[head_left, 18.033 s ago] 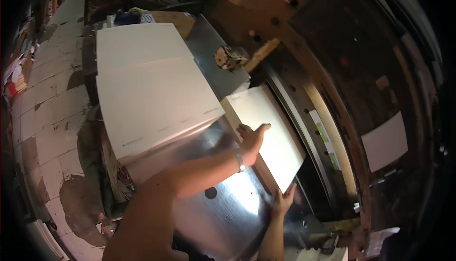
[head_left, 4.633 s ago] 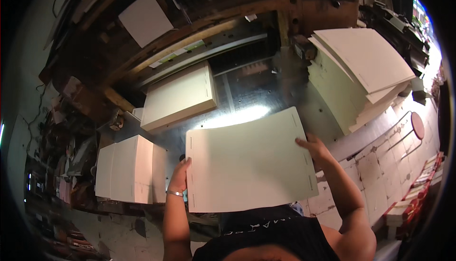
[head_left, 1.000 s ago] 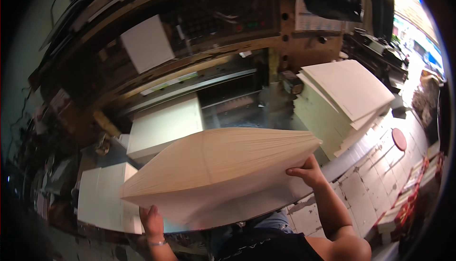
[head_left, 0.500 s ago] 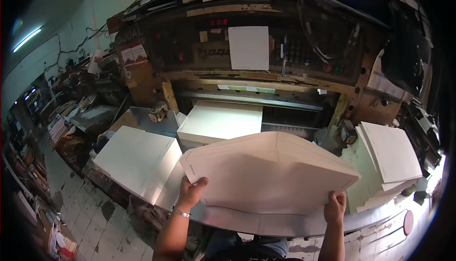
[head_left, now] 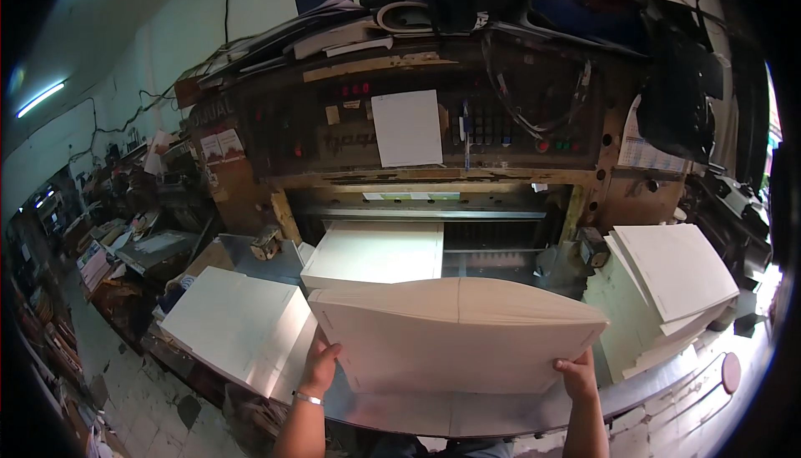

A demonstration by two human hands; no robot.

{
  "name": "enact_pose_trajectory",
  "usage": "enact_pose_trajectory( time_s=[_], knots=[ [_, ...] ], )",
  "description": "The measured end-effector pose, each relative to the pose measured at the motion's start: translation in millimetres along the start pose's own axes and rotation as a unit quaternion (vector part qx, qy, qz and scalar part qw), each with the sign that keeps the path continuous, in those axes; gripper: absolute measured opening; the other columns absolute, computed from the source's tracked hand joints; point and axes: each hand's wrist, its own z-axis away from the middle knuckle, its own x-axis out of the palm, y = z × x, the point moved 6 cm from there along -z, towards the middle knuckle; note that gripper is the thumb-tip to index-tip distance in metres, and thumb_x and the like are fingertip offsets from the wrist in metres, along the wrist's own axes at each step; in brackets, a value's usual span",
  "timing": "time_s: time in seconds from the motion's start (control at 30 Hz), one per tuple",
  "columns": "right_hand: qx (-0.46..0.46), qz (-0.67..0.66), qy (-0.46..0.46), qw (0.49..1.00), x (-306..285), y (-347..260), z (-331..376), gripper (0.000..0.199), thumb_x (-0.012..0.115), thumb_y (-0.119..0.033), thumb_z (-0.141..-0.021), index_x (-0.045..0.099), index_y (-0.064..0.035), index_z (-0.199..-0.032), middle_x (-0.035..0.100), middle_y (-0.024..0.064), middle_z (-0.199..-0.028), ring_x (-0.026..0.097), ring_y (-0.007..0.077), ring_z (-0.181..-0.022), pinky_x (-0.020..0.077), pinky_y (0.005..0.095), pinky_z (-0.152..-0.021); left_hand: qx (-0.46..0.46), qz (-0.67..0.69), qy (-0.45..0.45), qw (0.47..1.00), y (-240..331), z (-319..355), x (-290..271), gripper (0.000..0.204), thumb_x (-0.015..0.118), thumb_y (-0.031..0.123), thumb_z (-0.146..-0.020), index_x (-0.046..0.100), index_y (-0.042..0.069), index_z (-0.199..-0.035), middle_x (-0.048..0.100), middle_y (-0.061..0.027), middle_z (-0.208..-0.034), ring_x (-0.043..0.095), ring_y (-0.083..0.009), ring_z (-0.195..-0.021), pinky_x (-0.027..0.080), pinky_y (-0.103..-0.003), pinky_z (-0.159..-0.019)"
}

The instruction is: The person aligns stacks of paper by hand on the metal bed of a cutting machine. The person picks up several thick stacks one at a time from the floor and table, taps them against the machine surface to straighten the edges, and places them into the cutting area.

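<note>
White paper is filling the middle of the view: a thick sheaf of large sheets [head_left: 457, 337] is being held up in both hands, just in front of the big paper cutter [head_left: 434, 137] and above its steel table [head_left: 467, 412]. The left hand [head_left: 319, 366] is gripping the sheaf's lower left corner, fingers curled shut around the edge, a bracelet showing at the wrist. The right hand [head_left: 577, 373] is clamping the lower right corner in the same closed way, thumb on the near face. The sheaf's long axis is running left to right, parallel to the cutter's front, and its middle is bowing upward between the two grips, so both hands are sitting at opposite ends and equally near it. Behind the sheaf, closer to the cutter's blade opening, a second stack [head_left: 377, 254] is lying flat on the table. To the cutter's left a broad flat pile [head_left: 234, 329] is resting near the left hand, and to its right a fanned heap of sheets [head_left: 667, 291] is lying well apart from the right hand.
</note>
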Motion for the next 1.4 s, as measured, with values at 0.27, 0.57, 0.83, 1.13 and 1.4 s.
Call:
enact_pose_trajectory(
  time_s=[0.27, 0.57, 0.83, 1.13, 1.4],
  knots=[
    [0.018, -0.012, 0.047, 0.999, -4, 19, 5, 0.061, 0.076, -0.006, -0.073, 0.049, 0.0008, -0.127, 0.060, 0.0079, -0.116, 0.056, 0.0191, -0.107, 0.0438, 0.0324, -0.093, -0.026, -0.093, 0.050, 0.994, -1, 4, 5, 0.046, 0.066, 0.019, -0.087, 0.050, 0.002, -0.127, 0.061, -0.0014, -0.109, 0.054, -0.0092, -0.095, 0.043, -0.026, -0.081],
    [0.036, 0.052, 0.021, 0.998, -3, 9, 13, 0.071, 0.077, -0.011, -0.071, 0.043, 0.0008, -0.132, 0.056, 0.0099, -0.122, 0.052, 0.0223, -0.115, 0.0415, 0.0377, -0.097, -0.018, -0.063, 0.056, 0.996, 6, 21, -2, 0.051, 0.069, 0.012, -0.085, 0.048, 0.002, -0.130, 0.059, -0.0037, -0.118, 0.055, -0.0140, -0.109, 0.044, -0.029, -0.090],
    [-0.014, 0.052, 0.049, 0.997, 12, 16, -3, 0.045, 0.077, -0.010, -0.075, 0.057, 0.0012, -0.114, 0.064, 0.0064, -0.106, 0.059, 0.0165, -0.099, 0.0446, 0.0310, -0.090, -0.084, -0.101, 0.088, 0.987, -10, 19, -14, 0.045, 0.066, 0.008, -0.084, 0.050, 0.002, -0.126, 0.060, -0.0046, -0.115, 0.056, -0.0148, -0.107, 0.044, -0.033, -0.092],
    [-0.054, 0.068, 0.080, 0.993, 5, 25, 4, 0.045, 0.080, -0.007, -0.072, 0.056, 0.0011, -0.108, 0.062, 0.0047, -0.099, 0.059, 0.0138, -0.088, 0.0459, 0.0280, -0.082, -0.034, -0.066, 0.091, 0.993, 3, 19, -15, 0.039, 0.073, 0.018, -0.084, 0.059, -0.001, -0.115, 0.065, -0.0045, -0.104, 0.058, -0.0135, -0.100, 0.047, -0.031, -0.085],
    [0.000, 0.076, 0.128, 0.989, 0, 37, 8, 0.051, 0.072, 0.006, -0.068, 0.053, 0.0009, -0.114, 0.060, 0.0066, -0.102, 0.058, 0.0167, -0.093, 0.0471, 0.0297, -0.083, 0.000, -0.075, 0.075, 0.994, 0, 16, -6, 0.036, 0.075, 0.013, -0.082, 0.061, 0.001, -0.113, 0.066, -0.0036, -0.102, 0.061, -0.0118, -0.093, 0.050, -0.027, -0.078]
  ],
)
